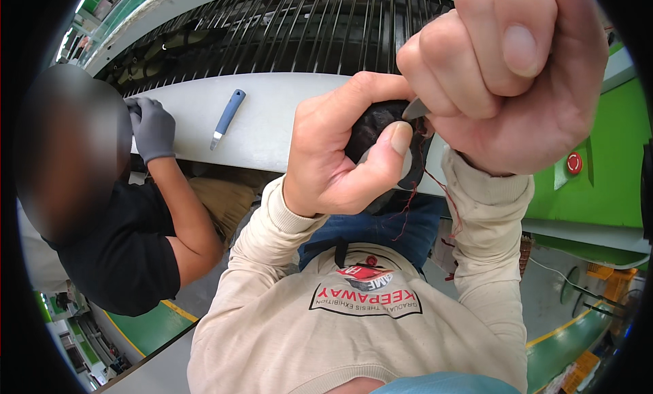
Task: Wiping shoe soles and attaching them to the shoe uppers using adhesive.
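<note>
My left hand is wrapped round a black, rounded piece, its thumb pressed on the near side. I cannot make out what kind of thing it is. Loose red threads hang from its right side. Close to my head camera, my right hand is closed in a fist around a small blade. Only the grey pointed tip shows, against the upper right of the black piece; any handle is hidden in the fingers. Both hands are raised in front of the white work surface.
A blue-handled knife lies on the surface to the left. A co-worker's grey-gloved hand rests at its left end. Beyond runs a rack of dark metal rods. On the right stands a green machine panel with a red button.
</note>
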### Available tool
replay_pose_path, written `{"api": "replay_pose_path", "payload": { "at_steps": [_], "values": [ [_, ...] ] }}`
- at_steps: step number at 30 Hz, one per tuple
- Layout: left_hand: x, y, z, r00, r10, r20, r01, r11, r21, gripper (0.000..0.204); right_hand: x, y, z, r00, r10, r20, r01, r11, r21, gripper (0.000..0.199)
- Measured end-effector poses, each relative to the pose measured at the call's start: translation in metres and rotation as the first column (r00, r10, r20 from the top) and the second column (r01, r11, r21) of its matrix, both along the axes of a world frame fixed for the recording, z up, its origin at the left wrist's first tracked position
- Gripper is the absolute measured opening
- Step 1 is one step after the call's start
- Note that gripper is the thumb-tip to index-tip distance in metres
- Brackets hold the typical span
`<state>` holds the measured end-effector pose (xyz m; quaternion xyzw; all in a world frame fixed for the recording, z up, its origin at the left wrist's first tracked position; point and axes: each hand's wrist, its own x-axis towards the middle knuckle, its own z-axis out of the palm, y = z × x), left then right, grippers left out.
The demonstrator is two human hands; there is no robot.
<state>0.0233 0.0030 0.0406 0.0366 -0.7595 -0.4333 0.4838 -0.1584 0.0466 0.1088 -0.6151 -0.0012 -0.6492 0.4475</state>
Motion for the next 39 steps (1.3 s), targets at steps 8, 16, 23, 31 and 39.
{"api": "replay_pose_path", "payload": {
  "at_steps": [8, 16, 23, 31, 39],
  "values": [
    [0.000, 0.000, 0.000, 0.997, -0.052, 0.057, 0.055, 0.997, -0.050, 0.037, 0.004, 0.006, 0.002, 0.999, 0.035, 0.011, -0.035, 0.999, -0.009, 0.051],
    [0.000, 0.013, -0.011, 0.997, -0.071, 0.011, 0.071, 0.995, -0.067, 0.038, 0.016, 0.003, 0.004, 0.997, 0.076, 0.014, -0.075, 0.996, -0.045, 0.050],
    [0.002, 0.015, -0.010, 0.996, -0.081, 0.040, 0.083, 0.994, -0.066, 0.038, 0.015, 0.012, -0.004, 0.988, 0.149, 0.030, -0.148, 0.989, -0.033, 0.050],
    [0.003, 0.017, -0.005, 0.990, -0.086, 0.112, 0.080, 0.995, 0.059, 0.036, 0.019, 0.004, -0.010, 0.958, 0.220, 0.184, -0.239, 0.967, 0.089, 0.045],
    [-0.006, 0.010, -0.004, 0.994, -0.052, 0.093, 0.053, 0.999, -0.007, 0.031, 0.015, 0.011, 0.001, 0.876, 0.243, 0.418, -0.352, 0.913, 0.206, 0.038]
  ]
}}
